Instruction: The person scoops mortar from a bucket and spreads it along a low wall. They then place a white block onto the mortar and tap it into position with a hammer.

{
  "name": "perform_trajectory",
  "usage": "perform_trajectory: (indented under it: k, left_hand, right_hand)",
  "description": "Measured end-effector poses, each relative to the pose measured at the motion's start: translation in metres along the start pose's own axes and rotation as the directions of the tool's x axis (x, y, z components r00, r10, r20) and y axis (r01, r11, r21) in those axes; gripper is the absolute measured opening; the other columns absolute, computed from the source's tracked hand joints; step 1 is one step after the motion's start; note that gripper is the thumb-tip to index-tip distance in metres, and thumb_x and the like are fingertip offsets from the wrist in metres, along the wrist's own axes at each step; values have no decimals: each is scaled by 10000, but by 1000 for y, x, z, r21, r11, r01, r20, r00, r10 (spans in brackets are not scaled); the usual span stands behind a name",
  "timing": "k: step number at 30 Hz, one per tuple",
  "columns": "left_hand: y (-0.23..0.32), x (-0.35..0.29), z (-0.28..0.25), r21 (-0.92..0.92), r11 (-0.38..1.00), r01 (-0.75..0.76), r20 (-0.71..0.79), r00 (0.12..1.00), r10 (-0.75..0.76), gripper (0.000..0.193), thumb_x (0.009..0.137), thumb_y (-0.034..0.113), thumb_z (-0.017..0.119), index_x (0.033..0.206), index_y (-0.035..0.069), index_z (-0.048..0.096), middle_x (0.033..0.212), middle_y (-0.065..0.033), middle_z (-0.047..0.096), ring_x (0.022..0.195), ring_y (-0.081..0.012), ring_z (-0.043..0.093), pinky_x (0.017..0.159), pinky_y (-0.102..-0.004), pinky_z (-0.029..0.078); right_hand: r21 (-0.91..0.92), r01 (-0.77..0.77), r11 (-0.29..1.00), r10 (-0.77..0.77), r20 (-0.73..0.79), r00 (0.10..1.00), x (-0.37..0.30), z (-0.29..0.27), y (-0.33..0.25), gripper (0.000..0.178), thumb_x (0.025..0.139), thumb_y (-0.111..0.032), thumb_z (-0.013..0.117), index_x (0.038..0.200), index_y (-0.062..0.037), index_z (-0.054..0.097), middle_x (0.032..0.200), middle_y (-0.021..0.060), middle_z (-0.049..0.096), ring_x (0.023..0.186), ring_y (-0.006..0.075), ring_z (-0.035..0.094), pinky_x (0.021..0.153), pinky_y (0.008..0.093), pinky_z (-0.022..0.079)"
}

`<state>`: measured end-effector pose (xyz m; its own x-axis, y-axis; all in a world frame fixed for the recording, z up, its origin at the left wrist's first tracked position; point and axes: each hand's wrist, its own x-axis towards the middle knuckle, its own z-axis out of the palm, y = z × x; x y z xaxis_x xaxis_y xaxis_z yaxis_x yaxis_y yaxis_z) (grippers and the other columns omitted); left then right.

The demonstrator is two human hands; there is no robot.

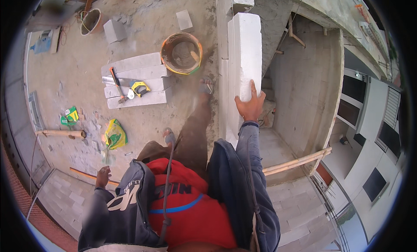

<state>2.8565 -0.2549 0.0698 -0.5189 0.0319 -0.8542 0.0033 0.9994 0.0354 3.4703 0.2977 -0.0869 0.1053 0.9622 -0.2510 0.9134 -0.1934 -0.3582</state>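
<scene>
A pale aerated concrete block (248,48) lies along the top of a low white block wall (224,78) ahead of me and slightly right. My right hand (250,103) rests on the near part of this block, fingers spread and thumb toward its left edge; it grips nothing. Out at my left side hangs my left hand (103,176), away from the blocks, its fingers loosely bent and apart with nothing seen in them. On a stack of pale blocks (139,105) left of the wall lie a hammer (115,78) and a handsaw with a yellow and black handle (140,88).
An orange-rimmed bucket (165,56) holding a wooden-handled tool stands beyond the stack. Loose blocks (114,31) and another bucket (92,23) are farther off. Yellow-green bags (115,135) and rubble lie on the left. Right of the wall, the level drops to a stairwell (268,85).
</scene>
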Motion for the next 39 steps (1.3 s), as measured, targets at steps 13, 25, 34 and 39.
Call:
perform_trajectory:
  k: [13, 25, 34, 39]
  left_hand:
    - [-23, 17, 14, 85, 996, -22, 8, 1000, 21, 463, 1064, 345, 592, 1387, 20, 660, 1116, -82, 728, 893, -193, 737, 602, -285, 506]
    - [-18, 16, 34, 16, 1000, 13, 46, 999, -13, 475, 1081, 389, 590, 1397, 39, 654, 1113, -70, 719, 867, -177, 726, 599, -288, 495]
    - [7, 20, 35, 53, 999, -2, 71, 998, -2, 489, 1082, 397, 588, 1416, 45, 643, 1157, -73, 732, 909, -181, 732, 655, -307, 519]
    - [20, 21, 27, 27, 999, -36, 43, 998, 34, 505, 1090, 418, 569, 1429, 49, 633, 1180, -85, 727, 919, -190, 731, 682, -312, 525]
  right_hand:
    - [-115, 89, 989, -98, -82, 992, 19, 10, -17, 838, 836, -505, 792, 1611, -436, 482, 1314, 220, 513, 1190, 421, 619, 939, 551, 579]
    - [-81, 110, 991, -118, -115, 986, 24, 21, -5, 596, 1007, -565, 634, 1581, -447, 525, 1261, 199, 528, 1154, 397, 621, 917, 546, 583]
    - [-105, 96, 990, -108, -111, 988, 29, 20, -9, 582, 1007, -595, 610, 1570, -475, 528, 1277, 172, 526, 1147, 377, 620, 874, 514, 596]
    - [-117, 80, 990, -92, -104, 990, 31, 20, -6, 580, 1007, -611, 600, 1568, -485, 525, 1281, 175, 526, 1160, 377, 620, 867, 516, 599]
